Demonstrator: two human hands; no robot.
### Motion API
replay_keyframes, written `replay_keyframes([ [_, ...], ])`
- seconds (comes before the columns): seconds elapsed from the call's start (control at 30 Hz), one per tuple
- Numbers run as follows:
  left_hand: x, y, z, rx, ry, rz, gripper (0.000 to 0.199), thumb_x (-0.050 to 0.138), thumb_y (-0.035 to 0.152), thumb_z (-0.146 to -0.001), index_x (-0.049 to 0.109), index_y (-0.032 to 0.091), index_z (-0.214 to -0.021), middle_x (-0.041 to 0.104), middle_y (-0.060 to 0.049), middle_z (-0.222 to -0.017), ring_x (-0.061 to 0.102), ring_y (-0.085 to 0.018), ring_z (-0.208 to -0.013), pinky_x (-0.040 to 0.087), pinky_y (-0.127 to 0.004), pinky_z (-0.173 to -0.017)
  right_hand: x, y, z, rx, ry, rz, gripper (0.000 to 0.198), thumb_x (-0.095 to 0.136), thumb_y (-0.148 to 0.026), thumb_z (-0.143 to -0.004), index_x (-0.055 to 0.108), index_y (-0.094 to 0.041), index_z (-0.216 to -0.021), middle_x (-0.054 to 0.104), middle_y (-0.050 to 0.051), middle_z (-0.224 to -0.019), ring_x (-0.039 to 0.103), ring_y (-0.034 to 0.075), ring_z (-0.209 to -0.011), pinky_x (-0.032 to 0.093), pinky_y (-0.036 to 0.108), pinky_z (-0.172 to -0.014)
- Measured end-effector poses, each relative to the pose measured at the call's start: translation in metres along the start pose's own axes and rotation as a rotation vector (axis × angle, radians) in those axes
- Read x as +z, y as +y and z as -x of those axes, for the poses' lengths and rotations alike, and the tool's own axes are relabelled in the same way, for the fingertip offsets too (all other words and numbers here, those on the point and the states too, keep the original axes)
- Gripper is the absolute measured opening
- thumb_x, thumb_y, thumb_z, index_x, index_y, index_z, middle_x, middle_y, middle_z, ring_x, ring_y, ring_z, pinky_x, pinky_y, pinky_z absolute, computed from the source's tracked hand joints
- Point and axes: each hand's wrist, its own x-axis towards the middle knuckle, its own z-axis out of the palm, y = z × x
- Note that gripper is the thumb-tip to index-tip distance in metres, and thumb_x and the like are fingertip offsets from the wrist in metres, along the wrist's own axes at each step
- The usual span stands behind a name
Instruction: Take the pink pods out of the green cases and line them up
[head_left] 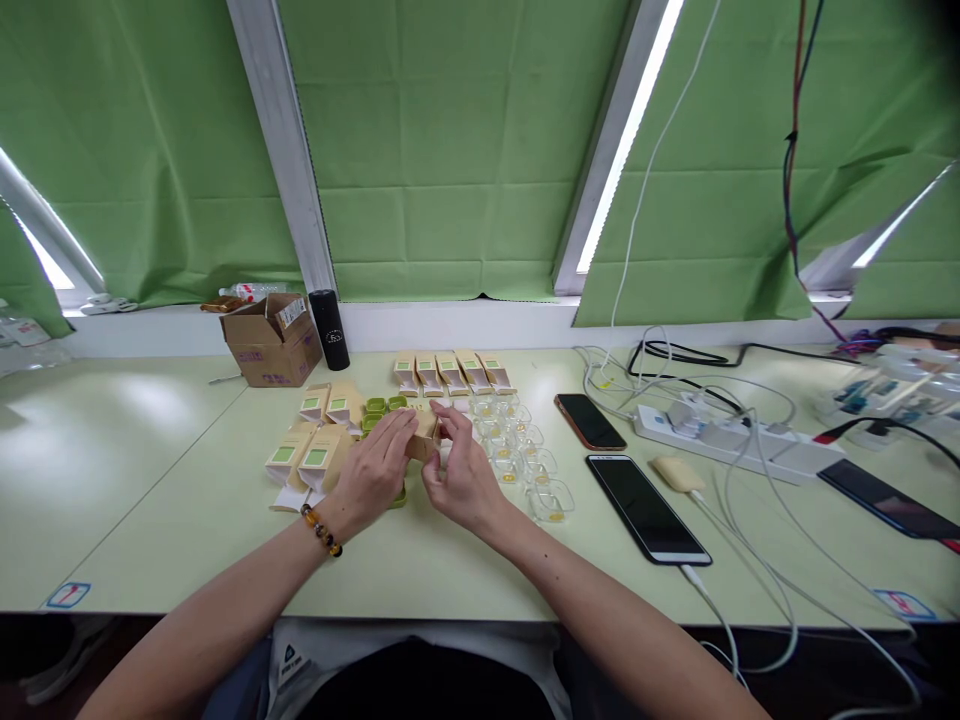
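Between my two hands I hold a small brown cardboard box point(424, 437) just above the table. The fingers of my left hand point(379, 465) lie along its left side and top. My right hand point(461, 470) grips the right end with thumb and fingers. Beside my left hand stand several flat-cornered kraft boxes point(324, 457) with green label windows. Small green containers point(375, 406) sit behind my hands, partly covered by them. To the right of my right hand are several clear plastic cups point(550, 500) with a yellow spot in each. Another row of kraft boxes point(452, 373) stands farther back.
A larger open carton point(271, 340) and a black bottle point(329, 330) stand at the back left. On the right lie a white-framed phone point(649, 508), a smaller phone point(590, 421), a power strip point(739, 445) with tangled cables, and a dark phone point(889, 498).
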Motion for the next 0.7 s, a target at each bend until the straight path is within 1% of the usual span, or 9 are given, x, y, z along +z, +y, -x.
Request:
replay_keyframes([
  [0.1, 0.000, 0.000, 0.002, -0.022, 0.030, -0.013, 0.061, 0.056, 0.004, -0.091, 0.060, 0.021, -0.149, 0.062, -0.016, -0.155, 0.056, -0.034, -0.150, 0.045, -0.061, -0.129, -0.002, 0.002, -0.001, 0.020, 0.050, -0.087, 0.065, 0.053, -0.015, -0.100, 0.025, -0.028, -0.157, 0.054, 0.022, -0.160, 0.073, 0.031, -0.120, 0.067, 0.048, -0.085],
  [0.23, 0.000, 0.004, 0.003, -0.099, 0.079, 0.076, 0.069, 0.062, 0.006, -0.089, 0.051, 0.027, -0.154, 0.057, -0.015, -0.160, 0.055, -0.033, -0.150, 0.046, -0.061, -0.126, -0.008, 0.001, -0.006, 0.100, 0.173, -0.253, 0.040, 0.045, -0.025, -0.110, 0.032, -0.029, -0.148, 0.058, 0.022, -0.157, 0.076, 0.026, -0.111, 0.065, 0.038, -0.074],
  [0.3, 0.000, 0.006, 0.002, -0.096, 0.096, 0.138, 0.063, 0.064, 0.007, -0.090, 0.054, 0.029, -0.148, 0.059, -0.014, -0.158, 0.053, -0.033, -0.152, 0.045, -0.061, -0.125, -0.009, 0.001, -0.010, 0.149, 0.230, -0.342, 0.032, 0.044, -0.029, -0.113, 0.034, -0.030, -0.143, 0.061, 0.021, -0.154, 0.076, 0.024, -0.105, 0.063, 0.035, -0.068],
  [0.37, -0.001, 0.008, 0.000, -0.060, 0.086, 0.155, 0.050, 0.063, 0.006, -0.091, 0.059, 0.028, -0.136, 0.068, -0.014, -0.142, 0.053, -0.033, -0.153, 0.046, -0.060, -0.124, -0.011, 0.001, -0.013, 0.184, 0.279, -0.400, 0.029, 0.044, -0.030, -0.113, 0.036, -0.030, -0.140, 0.062, 0.019, -0.152, 0.076, 0.023, -0.103, 0.062, 0.035, -0.067],
  [0.4, -0.001, 0.008, -0.001, -0.035, 0.074, 0.136, 0.045, 0.062, 0.005, -0.092, 0.059, 0.027, -0.132, 0.072, -0.013, -0.132, 0.053, -0.033, -0.153, 0.048, -0.059, -0.121, -0.012, 0.002, -0.015, 0.196, 0.307, -0.399, 0.028, 0.044, -0.030, -0.112, 0.038, -0.030, -0.139, 0.062, 0.019, -0.151, 0.075, 0.023, -0.105, 0.062, 0.035, -0.070],
  [0.47, -0.002, 0.008, -0.002, 0.021, 0.059, 0.066, 0.040, 0.058, 0.004, -0.094, 0.058, 0.025, -0.128, 0.074, -0.012, -0.116, 0.055, -0.033, -0.151, 0.053, -0.057, -0.116, -0.015, 0.005, -0.019, 0.200, 0.376, -0.318, 0.025, 0.045, -0.028, -0.111, 0.046, -0.028, -0.135, 0.063, 0.016, -0.147, 0.071, 0.024, -0.115, 0.063, 0.039, -0.081],
  [0.53, -0.002, 0.007, -0.002, 0.068, 0.057, -0.008, 0.042, 0.056, 0.003, -0.096, 0.055, 0.024, -0.132, 0.073, -0.011, -0.115, 0.056, -0.032, -0.150, 0.056, -0.055, -0.112, -0.019, 0.009, -0.021, 0.186, 0.426, -0.173, 0.021, 0.046, -0.024, -0.108, 0.057, -0.026, -0.125, 0.064, 0.014, -0.138, 0.066, 0.026, -0.125, 0.061, 0.045, -0.095],
  [0.6, -0.001, 0.006, -0.001, 0.087, 0.058, -0.071, 0.048, 0.057, 0.004, -0.097, 0.052, 0.023, -0.141, 0.071, -0.014, -0.128, 0.057, -0.032, -0.148, 0.057, -0.054, -0.112, -0.022, 0.013, -0.022, 0.157, 0.441, -0.043, 0.023, 0.045, -0.019, -0.105, 0.066, -0.025, -0.114, 0.063, 0.012, -0.130, 0.062, 0.027, -0.129, 0.057, 0.051, -0.105],
  [0.7, -0.001, 0.007, 0.000, 0.065, 0.052, -0.129, 0.060, 0.058, 0.006, -0.098, 0.045, 0.023, -0.154, 0.062, -0.018, -0.149, 0.059, -0.030, -0.145, 0.056, -0.053, -0.117, -0.023, 0.015, -0.021, 0.057, 0.443, 0.081, 0.036, 0.045, -0.007, -0.099, 0.074, -0.026, -0.107, 0.060, 0.011, -0.129, 0.058, 0.028, -0.131, 0.053, 0.055, -0.111],
])
